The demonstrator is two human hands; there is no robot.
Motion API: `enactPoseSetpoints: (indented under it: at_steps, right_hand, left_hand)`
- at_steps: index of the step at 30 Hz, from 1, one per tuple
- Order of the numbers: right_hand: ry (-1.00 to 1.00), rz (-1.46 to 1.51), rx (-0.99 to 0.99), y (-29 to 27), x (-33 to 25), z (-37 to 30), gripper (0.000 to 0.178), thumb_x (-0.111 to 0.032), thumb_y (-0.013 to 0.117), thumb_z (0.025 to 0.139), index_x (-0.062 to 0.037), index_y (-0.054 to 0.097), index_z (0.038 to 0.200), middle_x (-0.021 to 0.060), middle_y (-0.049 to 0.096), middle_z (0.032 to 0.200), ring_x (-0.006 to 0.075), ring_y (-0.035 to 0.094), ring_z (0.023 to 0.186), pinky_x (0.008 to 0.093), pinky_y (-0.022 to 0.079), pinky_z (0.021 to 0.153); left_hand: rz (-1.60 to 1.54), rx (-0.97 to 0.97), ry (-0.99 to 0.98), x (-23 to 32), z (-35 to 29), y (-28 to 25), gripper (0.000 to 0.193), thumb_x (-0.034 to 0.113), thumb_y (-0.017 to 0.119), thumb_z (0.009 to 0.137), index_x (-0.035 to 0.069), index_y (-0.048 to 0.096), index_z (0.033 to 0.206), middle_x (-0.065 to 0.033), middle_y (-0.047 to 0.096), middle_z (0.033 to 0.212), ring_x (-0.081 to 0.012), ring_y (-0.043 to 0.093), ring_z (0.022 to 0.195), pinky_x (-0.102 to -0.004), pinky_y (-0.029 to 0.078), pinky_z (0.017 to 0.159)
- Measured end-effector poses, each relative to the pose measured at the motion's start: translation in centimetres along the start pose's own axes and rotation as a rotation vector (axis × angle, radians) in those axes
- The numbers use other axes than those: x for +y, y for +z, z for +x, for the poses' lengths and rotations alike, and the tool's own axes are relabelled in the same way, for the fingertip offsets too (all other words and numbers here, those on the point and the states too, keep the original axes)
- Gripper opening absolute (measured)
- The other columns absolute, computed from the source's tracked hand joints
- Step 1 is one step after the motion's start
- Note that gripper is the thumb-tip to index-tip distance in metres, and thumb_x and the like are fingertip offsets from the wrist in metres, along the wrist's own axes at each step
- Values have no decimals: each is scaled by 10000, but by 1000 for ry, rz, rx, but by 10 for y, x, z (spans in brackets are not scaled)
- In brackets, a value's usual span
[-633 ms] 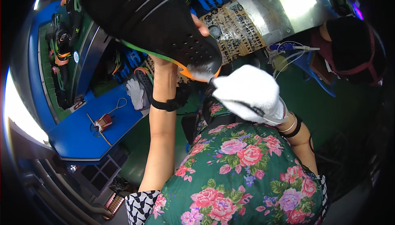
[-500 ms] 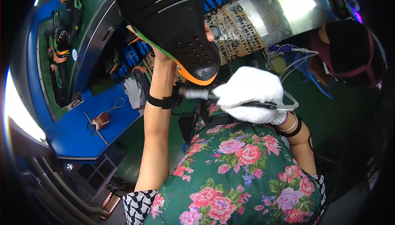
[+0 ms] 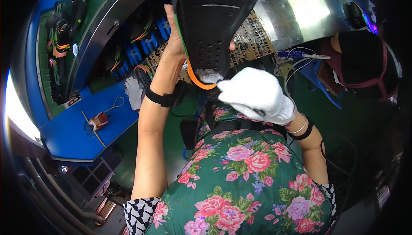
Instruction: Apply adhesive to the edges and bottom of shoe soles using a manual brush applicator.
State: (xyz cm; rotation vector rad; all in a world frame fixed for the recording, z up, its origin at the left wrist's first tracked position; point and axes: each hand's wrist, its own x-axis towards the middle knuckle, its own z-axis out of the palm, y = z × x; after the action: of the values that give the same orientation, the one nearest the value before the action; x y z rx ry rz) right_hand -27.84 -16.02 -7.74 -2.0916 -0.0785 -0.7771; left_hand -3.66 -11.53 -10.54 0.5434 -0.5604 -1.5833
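My bare left hand (image 3: 174, 44) grips a black shoe sole (image 3: 210, 33) with slits, small holes and a green-and-orange edge. My thumb is along its left side, and a fingertip shows at its right side. On my right hand (image 3: 257, 91) is a white knit glove, its fingers closed on a brush (image 3: 209, 77) with a pale tip and dark handle. That tip lies against the inner face of the sole, at the end with the orange rim. The glove hides most of the handle.
A metal-edged conveyor (image 3: 296, 20) curves across the far side, partly covered in printed tape. At left, a blue table (image 3: 71, 136) bears a red bundle (image 3: 99, 121) and a stick; a white glove (image 3: 134, 92) lies at its edge. Another person (image 3: 365, 59) is at the right.
The sole has turned more upright and shifted right. The brush, held apart below the sole before, now touches its orange-rimmed end. My right hand has moved slightly left.
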Motion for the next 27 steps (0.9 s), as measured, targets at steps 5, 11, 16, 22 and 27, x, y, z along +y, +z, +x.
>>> enactPoseSetpoints:
  at_steps: [5, 11, 16, 22, 27]
  right_hand:
    - [83, 455, 63, -8, 2, 5, 261, -46, 828, 741, -85, 786, 995, 116, 769, 1042, 270, 719, 807, 354, 567, 714]
    - [26, 208, -73, -3, 5, 7, 265, -64, 812, 761, -95, 778, 1022, 76, 767, 1014, 258, 707, 807, 364, 568, 719]
    - [82, 237, 8, -11, 9, 6, 231, -68, 809, 776, -109, 790, 1003, 71, 773, 1034, 257, 712, 840, 354, 570, 767]
    - [11, 313, -157, -8, 15, 9, 226, -69, 800, 780, -97, 762, 1002, 76, 747, 987, 272, 683, 825, 378, 556, 735]
    - [124, 333, -103, -7, 14, 12, 177, -31, 806, 781, -68, 770, 951, 82, 762, 934, 252, 711, 817, 368, 560, 755]
  left_hand:
    - [41, 24, -135, -4, -7, -8, 1143, 935, 239, 816, 50, 426, 1515, -255, 655, 1246, -390, 749, 885, -542, 658, 732]
    - [298, 218, -297, 1, -1, 6, 1025, 854, 287, 894, 43, 461, 1496, -200, 666, 1268, -308, 744, 990, -463, 655, 814]
    - [229, 158, -367, -2, 0, 3, 937, 796, 356, 937, 33, 517, 1456, -169, 665, 1287, -235, 700, 1108, -359, 615, 914]
    - [552, 388, -514, -10, 5, 5, 875, 769, 423, 957, 12, 619, 1349, -171, 681, 1226, -179, 685, 1113, -289, 577, 916]
    - [477, 380, -584, -9, 3, -13, 915, 810, 389, 932, 25, 613, 1346, -212, 687, 1168, -252, 744, 926, -353, 635, 806]
